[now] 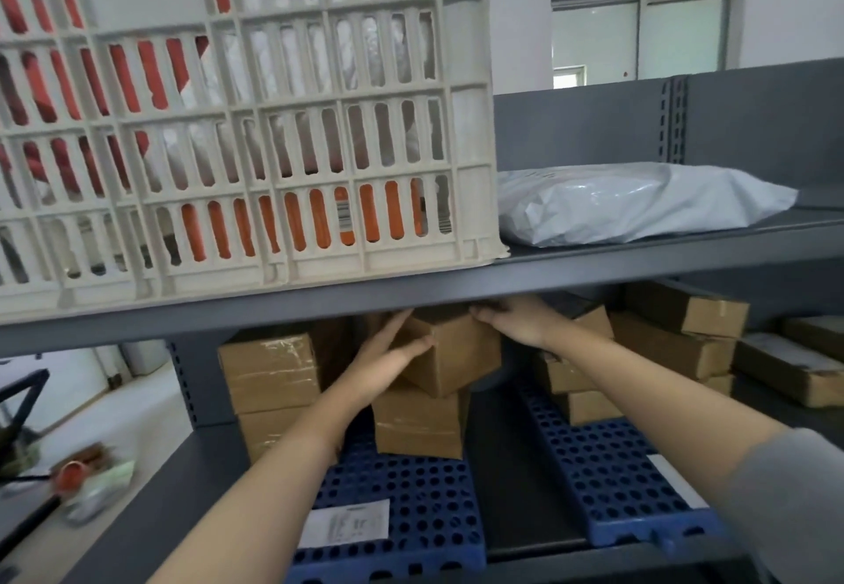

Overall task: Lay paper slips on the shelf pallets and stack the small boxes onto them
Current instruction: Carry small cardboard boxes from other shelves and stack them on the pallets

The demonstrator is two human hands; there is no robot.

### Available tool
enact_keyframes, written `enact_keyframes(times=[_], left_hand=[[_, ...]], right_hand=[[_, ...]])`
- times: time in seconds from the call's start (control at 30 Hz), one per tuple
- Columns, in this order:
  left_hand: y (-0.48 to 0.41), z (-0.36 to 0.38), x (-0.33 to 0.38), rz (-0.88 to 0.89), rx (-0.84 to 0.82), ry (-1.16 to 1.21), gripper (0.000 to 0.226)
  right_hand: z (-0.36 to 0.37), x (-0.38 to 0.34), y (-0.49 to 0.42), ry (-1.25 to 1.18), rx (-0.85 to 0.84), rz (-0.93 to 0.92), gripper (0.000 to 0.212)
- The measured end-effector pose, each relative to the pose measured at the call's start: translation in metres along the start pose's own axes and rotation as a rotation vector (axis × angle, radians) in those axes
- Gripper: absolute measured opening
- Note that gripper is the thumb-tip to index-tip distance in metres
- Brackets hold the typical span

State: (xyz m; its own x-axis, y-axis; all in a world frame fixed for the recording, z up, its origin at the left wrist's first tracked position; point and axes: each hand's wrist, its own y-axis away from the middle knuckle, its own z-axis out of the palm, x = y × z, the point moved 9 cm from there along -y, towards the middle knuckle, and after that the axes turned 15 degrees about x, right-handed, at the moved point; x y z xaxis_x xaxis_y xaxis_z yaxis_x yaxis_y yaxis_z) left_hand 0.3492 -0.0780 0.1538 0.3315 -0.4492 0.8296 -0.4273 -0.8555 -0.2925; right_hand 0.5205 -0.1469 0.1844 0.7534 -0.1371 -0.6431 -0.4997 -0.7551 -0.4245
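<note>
Small box [452, 355] sits skewed on a lower box [418, 423]; left hand [388, 357] presses its side, right hand [518, 323] grips its top, probably squaring it.

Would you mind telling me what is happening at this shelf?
A person is placing a small box atop a lower box on the left blue pallet. The left hand presses flat against its left side; the right hand holds its upper right corner. A paper slip lies near the pallet's front.

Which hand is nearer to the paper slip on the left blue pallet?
Left. The left hand presses the box behind the slip; the right hand grips its other side, farther right.
</note>
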Motion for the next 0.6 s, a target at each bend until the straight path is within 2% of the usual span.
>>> enact_keyframes(times=[0.17, 0.3, 0.6], left_hand=[[0.006, 0.002, 0.004, 0.027, 0.003, -0.058, 0.081], [0.007, -0.009, 0.005, 0.056, 0.058, -0.057, 0.071], [0.013, -0.021, -0.003, 0.092, 0.119, -0.084, 0.069]], right_hand=[[0.005, -0.01, 0.006, 0.023, 0.045, -0.052, 0.052], [0.007, -0.018, 0.015, 0.092, 0.052, -0.109, 0.048], [0.022, -0.032, 0.038, 0.255, 0.005, -0.209, 0.059]])
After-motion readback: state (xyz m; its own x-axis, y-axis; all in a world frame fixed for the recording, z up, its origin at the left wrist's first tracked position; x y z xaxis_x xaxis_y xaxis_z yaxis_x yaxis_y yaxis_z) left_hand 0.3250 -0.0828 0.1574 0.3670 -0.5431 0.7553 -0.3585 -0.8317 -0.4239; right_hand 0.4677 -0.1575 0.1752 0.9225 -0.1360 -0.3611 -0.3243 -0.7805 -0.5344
